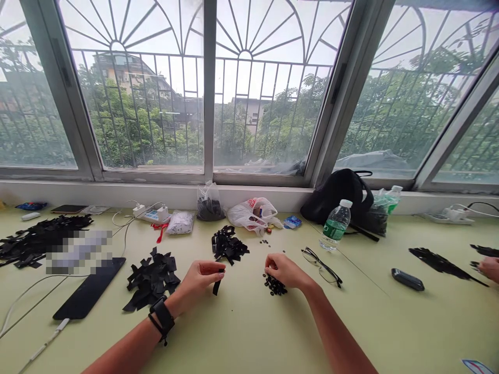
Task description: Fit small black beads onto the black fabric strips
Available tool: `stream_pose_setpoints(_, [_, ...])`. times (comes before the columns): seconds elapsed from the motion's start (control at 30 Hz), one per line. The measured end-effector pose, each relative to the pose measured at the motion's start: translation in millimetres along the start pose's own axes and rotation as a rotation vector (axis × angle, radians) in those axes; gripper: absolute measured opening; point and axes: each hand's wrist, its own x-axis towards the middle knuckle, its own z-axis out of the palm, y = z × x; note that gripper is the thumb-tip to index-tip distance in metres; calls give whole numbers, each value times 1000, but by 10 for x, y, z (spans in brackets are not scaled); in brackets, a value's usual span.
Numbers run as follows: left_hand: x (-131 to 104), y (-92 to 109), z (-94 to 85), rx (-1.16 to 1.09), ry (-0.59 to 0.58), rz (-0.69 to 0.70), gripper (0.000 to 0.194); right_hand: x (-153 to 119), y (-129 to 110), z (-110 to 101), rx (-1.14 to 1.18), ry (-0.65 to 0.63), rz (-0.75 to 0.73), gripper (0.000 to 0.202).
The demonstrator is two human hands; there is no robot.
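Observation:
My left hand (205, 278) pinches a short black fabric strip (217, 286), which hangs down from the fingertips above the table. My right hand (283, 268) is closed at the fingertips over a small heap of black rings (276, 286); whether a ring is between the fingers is hidden. To the left of my left hand lies a loose pile of black strips (152, 280). Another heap of black strips (228, 244) sits between and beyond both hands. A few tiny rings (265, 242) are scattered past my right hand.
Eyeglasses (322, 267) and a water bottle (336, 226) stand right of my right hand, near a black case (407, 279). A phone (89, 288) on a cable lies left. Plastic bags and a black backpack (335, 197) line the sill. Another person's hand (489, 267) shows far right.

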Motion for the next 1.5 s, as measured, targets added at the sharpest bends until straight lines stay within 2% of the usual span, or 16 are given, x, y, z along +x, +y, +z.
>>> stream_pose_setpoints(0.1, [-25,46,29,0,6,-11,41,-11,-64,14,23,25,-12,10])
stream_pose_setpoints(0.2, [-41,73,70,-5,18,0,40,-27,-274,91,107,89,-105,18])
stream_pose_setpoints(0.37, [-22,-3,132,33,47,82,38,-72,-773,467,359,36,-305,25])
stream_pose_setpoints(0.47, [-12,-61,157,40,21,145,34,-83,-931,704,406,4,-382,24])
stream_pose_setpoints(0.6, [-19,-77,174,37,-29,168,32,-68,-939,847,378,41,-399,21])
stream_pose_setpoints(0.8, [-22,-33,170,-4,-72,170,37,-75,-912,844,375,53,-390,17])
stream_pose_setpoints(0.93, [-52,17,169,-10,-95,164,38,-86,-913,833,417,49,-366,22])
stream_pose_setpoints(1.2, [-60,27,152,-41,-136,188,37,-28,-879,805,592,-50,-320,36])
stream_pose_setpoints(1.5, [-63,-7,158,-48,-131,223,30,-58,-932,757,772,-142,-300,36])
